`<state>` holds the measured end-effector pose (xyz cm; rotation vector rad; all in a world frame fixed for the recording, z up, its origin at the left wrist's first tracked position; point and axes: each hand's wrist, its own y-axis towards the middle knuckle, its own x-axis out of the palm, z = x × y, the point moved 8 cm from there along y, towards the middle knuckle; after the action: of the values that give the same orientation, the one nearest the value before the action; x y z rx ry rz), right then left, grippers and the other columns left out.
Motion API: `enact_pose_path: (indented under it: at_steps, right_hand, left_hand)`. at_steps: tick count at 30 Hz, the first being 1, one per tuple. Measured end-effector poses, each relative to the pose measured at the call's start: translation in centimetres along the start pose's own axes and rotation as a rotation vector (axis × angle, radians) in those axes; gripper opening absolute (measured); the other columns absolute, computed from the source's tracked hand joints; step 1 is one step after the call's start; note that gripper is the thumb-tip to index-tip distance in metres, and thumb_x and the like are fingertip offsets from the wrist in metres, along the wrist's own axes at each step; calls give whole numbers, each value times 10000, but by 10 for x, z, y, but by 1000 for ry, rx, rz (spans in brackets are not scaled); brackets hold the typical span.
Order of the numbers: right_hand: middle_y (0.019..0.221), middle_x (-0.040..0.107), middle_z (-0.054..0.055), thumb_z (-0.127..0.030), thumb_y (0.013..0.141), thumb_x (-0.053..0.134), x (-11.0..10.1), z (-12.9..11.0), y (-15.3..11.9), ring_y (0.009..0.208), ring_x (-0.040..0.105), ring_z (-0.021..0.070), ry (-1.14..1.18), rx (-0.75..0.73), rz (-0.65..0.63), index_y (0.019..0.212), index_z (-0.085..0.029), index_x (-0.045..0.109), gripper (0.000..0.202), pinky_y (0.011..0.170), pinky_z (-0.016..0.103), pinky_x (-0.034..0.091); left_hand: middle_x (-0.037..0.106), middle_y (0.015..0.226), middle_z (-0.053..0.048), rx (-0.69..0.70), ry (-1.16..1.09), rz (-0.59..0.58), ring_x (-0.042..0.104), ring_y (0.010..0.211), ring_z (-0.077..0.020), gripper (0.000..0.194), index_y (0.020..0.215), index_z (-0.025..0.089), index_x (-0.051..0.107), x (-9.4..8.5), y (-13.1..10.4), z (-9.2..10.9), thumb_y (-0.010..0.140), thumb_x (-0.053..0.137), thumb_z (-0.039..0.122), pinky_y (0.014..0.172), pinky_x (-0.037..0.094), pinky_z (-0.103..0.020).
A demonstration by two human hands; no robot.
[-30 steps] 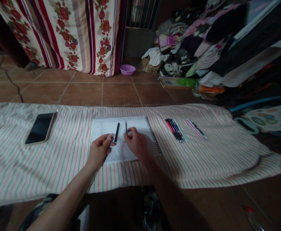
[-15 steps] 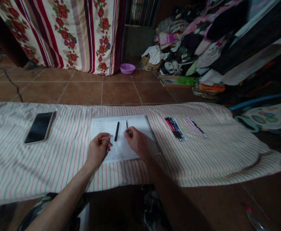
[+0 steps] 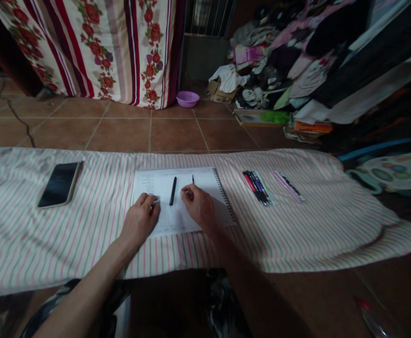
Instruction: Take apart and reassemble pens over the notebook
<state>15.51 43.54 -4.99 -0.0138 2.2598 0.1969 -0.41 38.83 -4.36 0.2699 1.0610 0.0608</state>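
A spiral notebook [image 3: 166, 220] lies on the striped cloth with a black pen [image 3: 173, 191] on its page. My left hand [image 3: 142, 212] rests at the page's left side, its fingers closed on a small pale object that I cannot make out. My right hand [image 3: 198, 203] is over the right half of the page, fingers pinched; a thin dark pen part [image 3: 193, 179] sticks up beyond them. What the right fingertips hold is too small to tell fully.
A phone [image 3: 60, 184] lies at the left of the striped cloth [image 3: 99, 225]. Right of the notebook are a bundle of pens [image 3: 258, 188] and a pair of pens [image 3: 289, 186]. Beyond, a purple basin [image 3: 187, 99] stands on the tiled floor near heaped clothes.
My left hand has turned palm down and moved slightly left and lower, to the page. The thin dark pen part by my right hand has shifted right and tilted.
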Motion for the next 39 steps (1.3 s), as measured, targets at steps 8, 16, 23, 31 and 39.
enact_pose_path:
  at_steps: [8,16,23,31,39]
  right_hand:
    - [774,690,45,-292,792,497,-13,12,5,720,641,177,90,80,57,814,-189,626,166,670,264,438]
    - [761,683,45,-323,770,483,-21,35,11,696,622,171,155,185,140,813,-184,644,217,657,270,440]
    - [827,677,70,-284,762,430,-37,63,13,635,603,161,206,225,298,915,-163,650,294,680,301,462]
    - [919,674,89,-216,736,418,-39,78,16,786,626,185,209,227,279,938,-162,652,314,753,330,469]
    - [931,651,100,-247,749,457,-35,43,11,671,603,151,224,105,276,898,-140,640,259,695,301,479]
  left_hand:
    - [568,831,-57,-66,-19,14,569,684,-173,219,942,153,588,-5,-2,-16,824,426,242,654,452,-293]
    - [610,842,-71,-57,-56,19,597,742,-192,191,897,151,585,-6,1,-16,796,436,217,685,458,-307]
    - [617,827,-66,-60,-49,23,604,745,-193,186,893,165,580,-6,-1,-19,797,435,230,696,458,-311]
    - [619,833,-78,-72,-67,0,603,729,-193,222,899,145,596,-6,-2,-24,814,437,276,687,460,-314]
    - [642,823,-75,-126,-127,-6,613,725,-195,213,891,153,604,-9,2,-26,778,455,254,677,467,-313]
